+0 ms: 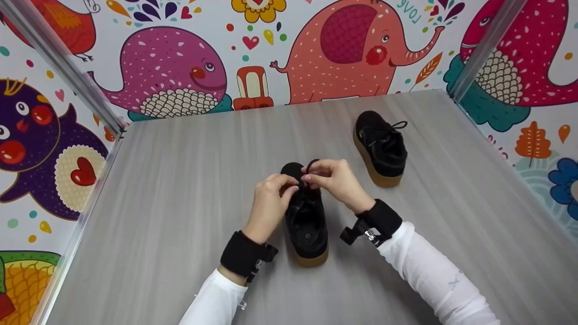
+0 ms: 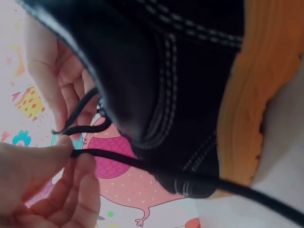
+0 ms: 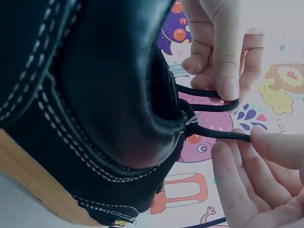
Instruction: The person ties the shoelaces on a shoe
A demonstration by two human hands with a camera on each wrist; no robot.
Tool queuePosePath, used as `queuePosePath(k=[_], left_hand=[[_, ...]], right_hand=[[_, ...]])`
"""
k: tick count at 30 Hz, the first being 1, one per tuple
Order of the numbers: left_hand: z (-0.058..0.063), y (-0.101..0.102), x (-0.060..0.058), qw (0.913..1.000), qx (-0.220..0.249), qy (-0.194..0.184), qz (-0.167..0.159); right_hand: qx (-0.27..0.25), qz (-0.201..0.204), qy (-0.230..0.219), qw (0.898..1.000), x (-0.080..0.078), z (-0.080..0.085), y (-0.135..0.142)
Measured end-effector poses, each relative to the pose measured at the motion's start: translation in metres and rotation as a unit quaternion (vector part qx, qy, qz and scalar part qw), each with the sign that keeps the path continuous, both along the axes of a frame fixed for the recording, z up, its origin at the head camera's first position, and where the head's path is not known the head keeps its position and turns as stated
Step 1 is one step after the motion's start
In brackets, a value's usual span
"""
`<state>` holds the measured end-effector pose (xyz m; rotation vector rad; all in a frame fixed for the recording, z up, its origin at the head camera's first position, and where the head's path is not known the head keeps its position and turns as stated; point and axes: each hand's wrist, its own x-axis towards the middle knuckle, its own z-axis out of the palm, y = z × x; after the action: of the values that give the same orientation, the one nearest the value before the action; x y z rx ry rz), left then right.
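Observation:
A black shoe [image 1: 311, 249] with a tan sole stands upright on the grey surface, its toe pointing away from me. Both hands are over its lacing. My left hand [image 1: 268, 203] pinches a folded loop of black shoelace [image 3: 209, 108] between thumb and fingers, while the lace's tail [image 2: 190, 176] runs down past the shoe's side in the left wrist view. Just to the right, my right hand [image 1: 341, 184] pinches another strand [image 3: 221, 134] that comes from the lacing. The fingertips of the two hands are close together. White stitching shows along the shoe's side.
A second black shoe [image 1: 384, 149], its lace in a loop, stands farther back to the right. The grey wood-grain surface [image 1: 180, 180] is bounded by walls printed with cartoon animals [image 1: 343, 54]. Metal strips [image 1: 81, 81] run along the corners.

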<state>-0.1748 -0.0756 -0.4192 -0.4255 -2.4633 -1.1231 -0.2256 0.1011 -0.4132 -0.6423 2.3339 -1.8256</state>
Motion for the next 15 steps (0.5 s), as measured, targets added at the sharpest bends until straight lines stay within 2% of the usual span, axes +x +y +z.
queuePosePath(k=[9,15], left_hand=[[-0.003,0.009,0.0,0.9989,0.026,0.023,-0.031],[-0.009,0.015,-0.001,0.9976,0.036,0.048,-0.034]], right_hand=[[0.003,-0.007,-0.014,1.0,-0.001,0.0,-0.006],[-0.021,-0.006,-0.048,0.999,-0.002,-0.002,-0.008]])
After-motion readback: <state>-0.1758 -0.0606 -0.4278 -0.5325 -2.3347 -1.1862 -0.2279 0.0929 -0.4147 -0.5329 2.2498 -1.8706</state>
